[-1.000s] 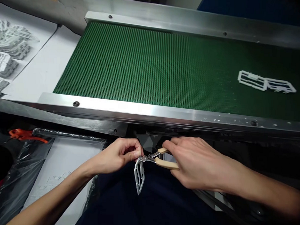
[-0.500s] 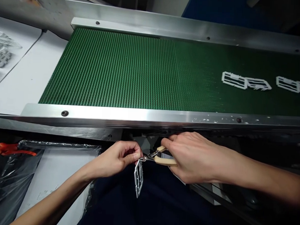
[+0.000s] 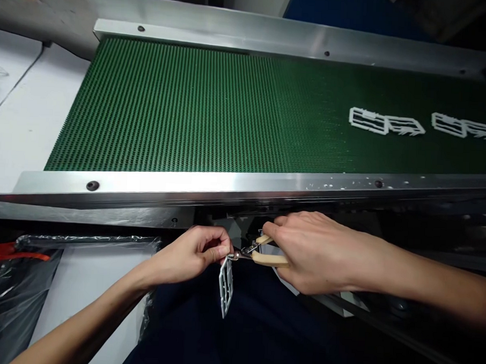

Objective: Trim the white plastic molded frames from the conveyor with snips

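Observation:
Between finger and thumb, my left hand (image 3: 201,255) pinches the top of a white plastic frame (image 3: 225,287), which hangs edge-on in front of my lap. My right hand (image 3: 320,255) is wrapped round a pair of side cutters (image 3: 264,255) with cream handles. Their metal jaws touch the upper end of the frame, right beside my left fingertips. Exactly where the blades meet the plastic is too small to tell. Beyond my hands, white plastic frames of a similar kind (image 3: 386,123) lie on the right part of a green conveyor belt (image 3: 190,110).
A metal rail (image 3: 194,182) runs along the belt's near side, with white specks on its right part. At lower left, an orange-handled tool (image 3: 6,252) lies by a plastic-lined box (image 3: 89,282). White sheets (image 3: 40,109) cover a surface at left.
The view has shifted slightly, so the belt and its frames appear further left. Both hands keep nearly the same pose, with the cutters still at the frame's top.

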Available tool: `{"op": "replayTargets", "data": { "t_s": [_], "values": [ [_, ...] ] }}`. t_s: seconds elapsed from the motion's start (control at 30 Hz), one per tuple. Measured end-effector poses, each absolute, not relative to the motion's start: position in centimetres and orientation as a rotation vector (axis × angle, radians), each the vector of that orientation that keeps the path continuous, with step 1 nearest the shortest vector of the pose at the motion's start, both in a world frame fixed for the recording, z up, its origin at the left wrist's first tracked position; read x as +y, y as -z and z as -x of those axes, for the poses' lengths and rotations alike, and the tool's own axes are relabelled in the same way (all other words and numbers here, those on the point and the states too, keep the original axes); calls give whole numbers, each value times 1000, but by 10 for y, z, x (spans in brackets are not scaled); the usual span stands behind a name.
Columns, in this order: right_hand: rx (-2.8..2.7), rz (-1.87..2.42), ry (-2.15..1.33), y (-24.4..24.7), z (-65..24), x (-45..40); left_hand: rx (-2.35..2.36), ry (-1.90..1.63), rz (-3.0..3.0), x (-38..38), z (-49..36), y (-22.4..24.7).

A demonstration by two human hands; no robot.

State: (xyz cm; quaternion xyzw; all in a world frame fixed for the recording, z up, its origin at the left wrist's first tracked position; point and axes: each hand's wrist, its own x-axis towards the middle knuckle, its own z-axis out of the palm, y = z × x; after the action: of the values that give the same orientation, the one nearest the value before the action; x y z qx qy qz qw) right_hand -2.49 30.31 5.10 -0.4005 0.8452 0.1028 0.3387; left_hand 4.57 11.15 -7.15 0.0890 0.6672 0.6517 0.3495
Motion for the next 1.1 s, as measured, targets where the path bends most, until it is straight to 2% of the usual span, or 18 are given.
{"op": "replayTargets", "data": {
  "t_s": [0.63,0.8,0.93,1.1],
  "values": [
    [2067,1037,-428,-55,32,278,1708,-1709,-212,114,-42,71],
    [2113,968,-269,-42,37,288,1642,-1911,-69,115,-49,79],
    [2099,671,-69,-23,40,307,1325,-2187,134,128,-65,94],
    [2295,517,106,-1,34,334,1043,-2189,352,150,-74,108]
  ]
}}
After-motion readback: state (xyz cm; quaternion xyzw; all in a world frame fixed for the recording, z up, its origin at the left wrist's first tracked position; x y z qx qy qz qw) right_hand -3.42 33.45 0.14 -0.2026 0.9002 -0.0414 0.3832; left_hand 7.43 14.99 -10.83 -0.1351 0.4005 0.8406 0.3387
